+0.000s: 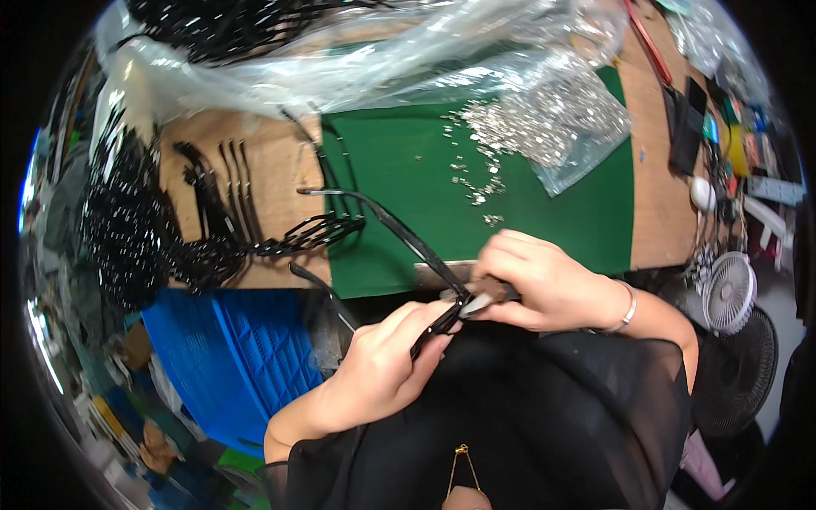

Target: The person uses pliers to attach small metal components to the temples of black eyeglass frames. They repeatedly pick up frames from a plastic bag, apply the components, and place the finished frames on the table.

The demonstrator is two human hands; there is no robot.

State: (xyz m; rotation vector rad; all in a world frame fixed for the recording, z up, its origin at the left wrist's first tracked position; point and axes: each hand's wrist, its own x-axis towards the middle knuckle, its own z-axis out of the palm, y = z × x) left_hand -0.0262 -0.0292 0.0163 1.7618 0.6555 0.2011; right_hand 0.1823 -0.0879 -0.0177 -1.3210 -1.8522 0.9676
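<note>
My left hand (387,361) is closed around the front of a black eyeglass frame (404,231) at the near edge of the table. One of its temples reaches up and away over the green mat; the other sticks out to the left of my fingers. My right hand (531,276) grips what look like pliers (478,304), their metal tip touching the frame at the corner where lens rim and temple meet. Brownish handle parts show between my fingers, while the rest of the tool is hidden in my palm.
Small silvery metal parts (484,127) spill from a clear plastic bag (586,127) onto the green mat (391,157). Black temples and frames (127,221) are heaped on the left. Plastic sheeting (255,89) lies across the back. A blue crate (229,357) stands below left, fans (729,293) at right.
</note>
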